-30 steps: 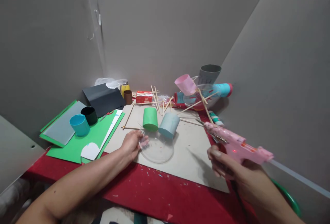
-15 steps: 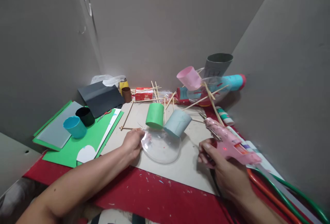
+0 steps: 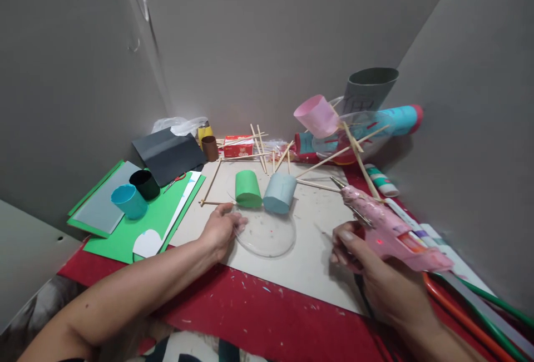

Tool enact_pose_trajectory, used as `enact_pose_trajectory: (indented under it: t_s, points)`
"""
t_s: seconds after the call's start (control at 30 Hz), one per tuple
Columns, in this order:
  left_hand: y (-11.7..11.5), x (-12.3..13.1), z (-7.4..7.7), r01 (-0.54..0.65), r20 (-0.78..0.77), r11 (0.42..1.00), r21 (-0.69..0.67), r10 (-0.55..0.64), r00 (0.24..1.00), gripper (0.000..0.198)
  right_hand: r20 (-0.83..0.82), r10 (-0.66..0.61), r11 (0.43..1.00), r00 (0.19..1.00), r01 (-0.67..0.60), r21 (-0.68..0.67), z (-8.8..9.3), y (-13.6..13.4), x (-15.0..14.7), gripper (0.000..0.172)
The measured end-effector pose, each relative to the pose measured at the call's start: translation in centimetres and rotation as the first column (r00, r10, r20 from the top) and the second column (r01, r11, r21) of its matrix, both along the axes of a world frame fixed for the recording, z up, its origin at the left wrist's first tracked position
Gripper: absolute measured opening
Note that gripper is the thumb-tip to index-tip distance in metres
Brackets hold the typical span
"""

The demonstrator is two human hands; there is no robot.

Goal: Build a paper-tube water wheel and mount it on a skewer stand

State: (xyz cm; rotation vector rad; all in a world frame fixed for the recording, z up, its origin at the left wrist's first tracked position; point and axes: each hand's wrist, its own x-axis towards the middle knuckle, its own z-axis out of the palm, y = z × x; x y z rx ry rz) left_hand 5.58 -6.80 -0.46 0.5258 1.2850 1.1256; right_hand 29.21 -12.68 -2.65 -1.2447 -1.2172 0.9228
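Your left hand [image 3: 222,228] pinches the rim of the clear disc [image 3: 269,235] lying on the surface [image 3: 306,214], and your right hand [image 3: 371,273] grips the glue gun [image 3: 386,229], whose hot tip may melt that thin plastic if it touches.

Soft, even light is coming from overhead, leaving the grey cardboard walls [image 3: 267,45] looking flat and rather dim. Shadows are falling short and blurred — the right hand [image 3: 375,284] is throwing a faint one leftward onto the beige board [image 3: 292,273], and a darker one is pooling behind the clear bottle [image 3: 354,134]. The clear plastic disc [image 3: 267,237] is catching a weak sheen, and a red lamp is glowing on the pink glue gun [image 3: 387,231]. The wide lens is bowing the walls and stretching the left forearm [image 3: 137,289] at the lower edge, where focus is softening.
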Motion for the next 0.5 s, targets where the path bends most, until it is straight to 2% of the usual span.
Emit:
enact_pose_trajectory:
  t_s: [0.2,0.27,0.33,0.43,0.5]
  points:
    - [-1.7,-2.5,0.7,0.094,-0.088,0.995,0.038,-0.090,0.992,0.036,0.026,0.009,1.000,1.000,-0.009,-0.018,0.2,-0.3,0.1,0.036]
    - [-2.8,-3.4,1.6,0.118,-0.206,0.991,0.057,-0.104,0.973,0.034,0.031,0.017,1.000,0.999,-0.016,-0.013,0.4,-0.4,0.1,0.037]
    - [-4.5,-3.8,3.2,0.159,-0.250,0.982,0.105,-0.129,0.960,0.030,0.046,0.027,1.000,0.999,-0.026,-0.015,0.5,-0.5,0.1,0.039]
    - [-7.7,-3.3,5.9,0.252,-0.142,0.958,0.137,-0.233,0.962,0.029,0.061,0.015,0.999,0.998,-0.013,-0.037,0.4,-0.5,0.1,0.037]
    - [-10.3,-2.5,6.9,0.408,-0.006,0.904,0.125,-0.411,0.912,0.032,0.040,-0.018,0.999,0.999,0.020,-0.039,0.3,-0.5,0.0,0.036]
